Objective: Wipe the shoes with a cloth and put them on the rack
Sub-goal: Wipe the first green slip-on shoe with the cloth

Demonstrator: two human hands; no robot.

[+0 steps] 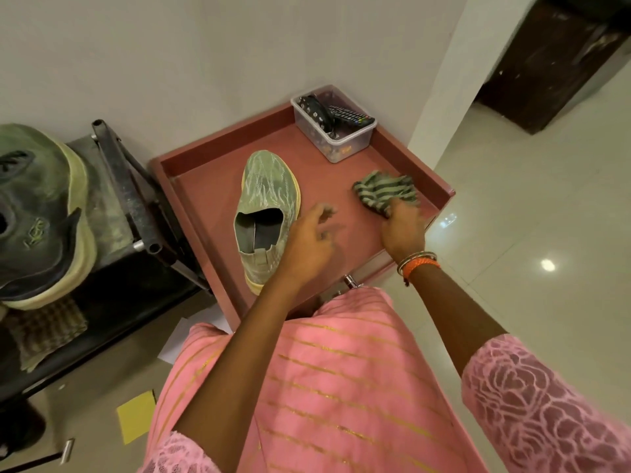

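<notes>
A green knit shoe [266, 203] lies on the reddish tray-top table [211, 186], toe pointing away from me. My left hand [309, 240] hovers just right of the shoe's opening, fingers loose and blurred, holding nothing. A green striped cloth [384, 191] lies crumpled at the tray's right side. My right hand [403, 230] reaches onto the cloth's near edge; its fingers curl over that edge. A second, darker green shoe [41, 213] sits on top of the black metal rack [136, 206] at the left.
A clear plastic box [336, 131] with remote controls stands in the tray's far corner against the white wall. A folded cloth [44, 332] lies on a lower rack shelf. Yellow paper [136, 416] lies on the tiled floor. A dark wooden door [553, 63] is far right.
</notes>
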